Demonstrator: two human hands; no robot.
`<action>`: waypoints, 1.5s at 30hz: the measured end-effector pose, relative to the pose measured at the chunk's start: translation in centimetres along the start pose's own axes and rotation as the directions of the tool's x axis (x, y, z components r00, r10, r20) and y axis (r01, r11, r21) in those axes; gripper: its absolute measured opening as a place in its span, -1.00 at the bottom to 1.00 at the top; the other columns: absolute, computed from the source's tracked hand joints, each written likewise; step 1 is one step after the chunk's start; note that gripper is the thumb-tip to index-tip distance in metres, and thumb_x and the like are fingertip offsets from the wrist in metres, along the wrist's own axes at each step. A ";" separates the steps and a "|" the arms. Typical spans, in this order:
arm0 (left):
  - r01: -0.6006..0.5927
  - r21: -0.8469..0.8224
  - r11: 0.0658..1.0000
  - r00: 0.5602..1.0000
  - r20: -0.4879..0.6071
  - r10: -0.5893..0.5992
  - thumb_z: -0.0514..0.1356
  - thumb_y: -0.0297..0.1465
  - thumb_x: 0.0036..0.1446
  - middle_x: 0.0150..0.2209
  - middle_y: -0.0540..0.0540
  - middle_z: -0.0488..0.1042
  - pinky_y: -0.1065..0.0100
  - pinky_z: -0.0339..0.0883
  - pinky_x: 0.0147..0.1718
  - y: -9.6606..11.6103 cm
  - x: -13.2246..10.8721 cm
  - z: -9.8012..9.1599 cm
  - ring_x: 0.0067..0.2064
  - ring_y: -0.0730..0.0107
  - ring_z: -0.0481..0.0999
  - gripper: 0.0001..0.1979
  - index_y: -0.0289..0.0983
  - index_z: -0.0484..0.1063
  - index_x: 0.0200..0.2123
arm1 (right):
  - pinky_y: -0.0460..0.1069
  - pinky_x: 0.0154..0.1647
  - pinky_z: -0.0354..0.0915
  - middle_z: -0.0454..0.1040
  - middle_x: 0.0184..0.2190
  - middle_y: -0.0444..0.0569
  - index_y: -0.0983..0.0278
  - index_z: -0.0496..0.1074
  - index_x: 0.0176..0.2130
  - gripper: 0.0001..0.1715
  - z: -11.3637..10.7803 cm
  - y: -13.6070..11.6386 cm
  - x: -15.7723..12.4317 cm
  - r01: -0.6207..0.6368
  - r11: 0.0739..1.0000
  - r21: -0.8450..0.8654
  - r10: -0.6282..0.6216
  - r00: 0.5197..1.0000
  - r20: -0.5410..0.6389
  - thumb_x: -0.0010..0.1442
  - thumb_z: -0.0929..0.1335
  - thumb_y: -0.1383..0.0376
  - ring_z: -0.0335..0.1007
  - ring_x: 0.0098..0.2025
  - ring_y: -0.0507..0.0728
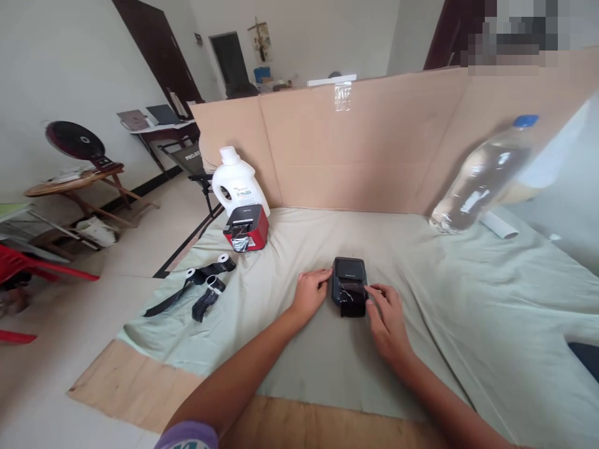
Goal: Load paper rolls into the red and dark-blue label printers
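Pale green cloth (281, 255): spread over a wooden board (140, 380), probably for a plain surface.
Cardboard screen (360, 149): stood upright behind, perhaps kept up by the clear bottle (482, 174) and white jug (238, 178) near its ends.
Left hand (311, 294) and right hand (387, 318): left unclosed, fingertips set against opposite sides of the black device (350, 268), seemingly to steady it.
Black device: laid mid-cloth between the hands.
Black rolls (206, 290): placed at left, apparently for clearance.

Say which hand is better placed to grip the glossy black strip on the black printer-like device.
Probably the right hand: its fingertips sit close beside the glossy black strip. The left hand is at the upper left side of the black printer-like device, farther away.
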State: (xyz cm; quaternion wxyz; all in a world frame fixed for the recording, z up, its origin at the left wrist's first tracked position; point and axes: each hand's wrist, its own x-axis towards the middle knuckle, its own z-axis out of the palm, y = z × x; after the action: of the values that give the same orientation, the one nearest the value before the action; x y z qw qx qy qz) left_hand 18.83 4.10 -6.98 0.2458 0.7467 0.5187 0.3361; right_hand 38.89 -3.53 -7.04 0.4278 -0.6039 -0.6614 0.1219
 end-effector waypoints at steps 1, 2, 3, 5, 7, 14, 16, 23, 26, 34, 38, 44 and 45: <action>0.001 0.022 1.000 1.000 0.004 -0.001 0.06 -0.63 0.13 0.06 -0.03 0.56 0.12 0.26 0.22 -0.1 0.0 0.0 0.16 0.24 0.51 -0.48 -0.13 0.55 0.07 | 0.28 0.17 0.23 0.35 0.04 0.13 0.22 0.43 0.05 -0.57 0.0 0.7 0.3 0.016 1.000 0.021 -0.016 1.000 0.016 0.34 0.14 0.22 0.26 0.10 0.29; 0.000 0.040 0.999 1.000 0.007 0.000 0.06 -0.63 0.13 0.06 -0.02 0.56 0.10 0.25 0.22 -0.1 0.0 0.0 0.16 0.23 0.50 -0.48 -0.12 0.55 0.07 | 0.27 0.19 0.23 0.35 0.08 0.13 0.22 0.41 0.08 -0.55 0.1 1.4 0.7 0.028 0.999 0.037 -0.030 0.999 0.029 0.34 0.14 0.24 0.26 0.13 0.29; -0.003 0.057 0.998 1.000 0.010 0.003 0.06 -0.63 0.14 0.07 -0.02 0.56 0.08 0.24 0.21 -0.2 0.0 0.0 0.16 0.23 0.50 -0.48 -0.11 0.54 0.07 | 0.28 0.20 0.23 0.35 0.11 0.14 0.22 0.38 0.12 -0.53 0.2 2.0 1.2 0.039 0.998 0.045 -0.041 0.998 0.045 0.33 0.14 0.25 0.26 0.15 0.29; -0.016 0.096 0.995 1.000 0.020 0.014 0.07 -0.62 0.15 0.08 -0.02 0.55 0.05 0.22 0.21 -0.2 0.0 0.0 0.18 0.20 0.48 -0.47 -0.09 0.53 0.10 | 0.30 0.21 0.23 0.38 0.14 0.16 0.24 0.31 0.22 -0.47 0.7 3.1 2.0 0.053 0.998 0.043 -0.057 0.994 0.093 0.33 0.14 0.21 0.27 0.16 0.30; -0.040 0.134 0.990 0.998 0.045 0.034 0.07 -0.61 0.17 0.10 -0.03 0.54 0.01 0.20 0.20 -0.2 0.0 0.0 0.19 0.17 0.46 -0.47 -0.08 0.50 0.13 | 0.31 0.16 0.27 0.43 0.10 0.16 0.25 0.27 0.26 -0.43 1.2 3.8 2.5 0.054 0.998 0.037 -0.058 0.989 0.139 0.35 0.13 0.16 0.32 0.10 0.31; -0.123 0.260 0.958 0.986 0.139 0.089 0.07 -0.60 0.15 0.17 -0.11 0.48 -0.02 0.10 0.24 -0.1 -0.2 -0.1 0.24 0.14 0.40 -0.42 -0.13 0.40 0.22 | 0.28 0.01 0.37 0.53 -0.12 0.16 0.25 0.30 0.28 -0.36 1.7 3.8 2.4 -0.008 1.000 0.017 0.005 0.991 0.136 0.35 0.10 0.10 0.41 -0.06 0.32; -0.129 0.277 0.952 0.986 0.140 0.093 0.06 -0.59 0.16 0.19 -0.12 0.46 -0.03 0.08 0.25 -0.2 -0.3 -0.1 0.24 0.14 0.40 -0.43 -0.14 0.39 0.23 | 0.29 0.01 0.36 0.53 -0.13 0.16 0.23 0.31 0.28 -0.37 1.7 3.6 2.4 -0.028 0.999 0.016 0.026 0.990 0.138 0.35 0.10 0.10 0.42 -0.06 0.33; -0.043 0.168 0.985 0.996 0.079 0.030 0.06 -0.49 0.25 0.13 -0.04 0.52 0.01 0.10 0.26 0.5 -0.3 -0.3 0.21 0.19 0.44 -0.55 -0.09 0.49 0.14 | 0.28 0.05 0.34 0.54 -0.05 0.15 0.24 0.34 0.25 -0.39 1.4 3.0 2.4 -0.071 0.997 0.037 0.065 0.987 0.146 0.35 0.11 0.13 0.40 -0.01 0.30; 0.031 0.066 0.997 0.998 0.054 -0.035 0.06 -0.27 0.34 0.09 -0.04 0.55 0.05 0.12 0.26 0.9 -0.3 -0.5 0.21 0.19 0.44 -0.65 -0.08 0.55 0.07 | 0.30 0.19 0.26 0.44 0.18 0.12 0.21 0.27 0.31 -0.39 1.3 3.0 2.5 0.008 0.998 0.064 -0.017 0.990 0.137 0.36 0.10 0.16 0.31 0.19 0.28; 0.057 -0.040 0.998 0.996 0.074 -0.054 0.15 -0.08 0.27 0.09 -0.05 0.56 0.05 0.05 0.32 0.9 -0.3 -0.9 0.26 0.14 0.39 -0.60 -0.06 0.54 0.08 | 0.23 0.24 0.23 0.43 0.19 0.06 0.21 0.28 0.31 -0.36 0.4 3.1 6.4 -0.001 0.999 0.054 -0.007 0.989 0.149 0.35 0.11 0.09 0.30 0.21 0.25; 0.050 -0.049 0.998 0.997 0.056 -0.047 0.16 -0.06 0.26 0.08 -0.05 0.56 0.05 0.05 0.32 0.9 -0.3 -0.9 0.24 0.13 0.40 -0.59 -0.07 0.55 0.07 | 0.21 0.17 0.29 0.53 0.06 0.05 0.22 0.41 0.21 -0.40 -0.1 3.1 9.3 -0.015 1.000 -0.007 0.016 0.977 0.210 0.32 0.14 0.12 0.39 0.09 0.26; 0.048 -0.049 0.998 0.998 0.051 -0.045 0.16 -0.02 0.24 0.09 -0.06 0.56 0.09 0.10 0.29 0.8 -0.4 -1.0 0.22 0.13 0.43 -0.54 -0.10 0.54 0.09 | 0.17 0.05 0.34 0.50 -0.09 0.11 0.21 0.61 -0.07 -0.54 0.0 3.8 11.4 0.131 0.979 -0.153 -0.098 0.973 0.208 0.24 0.26 0.08 0.44 -0.07 0.25; 0.047 -0.051 0.998 0.998 0.045 -0.045 0.17 -0.01 0.23 0.08 -0.06 0.56 0.10 0.10 0.28 0.8 -0.4 -0.9 0.22 0.14 0.43 -0.53 -0.10 0.54 0.09 | 0.17 0.02 0.35 0.49 -0.15 0.11 0.20 0.64 -0.14 -0.58 0.2 3.8 11.7 0.158 0.969 -0.191 -0.112 0.966 0.233 0.20 0.31 0.07 0.44 -0.11 0.25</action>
State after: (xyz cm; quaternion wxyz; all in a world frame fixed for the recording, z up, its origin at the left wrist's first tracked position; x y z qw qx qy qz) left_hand 18.48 3.47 -5.93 0.2840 0.7351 0.5212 0.3275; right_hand 42.53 8.04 -4.83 0.2936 -0.5814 -0.7536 0.0885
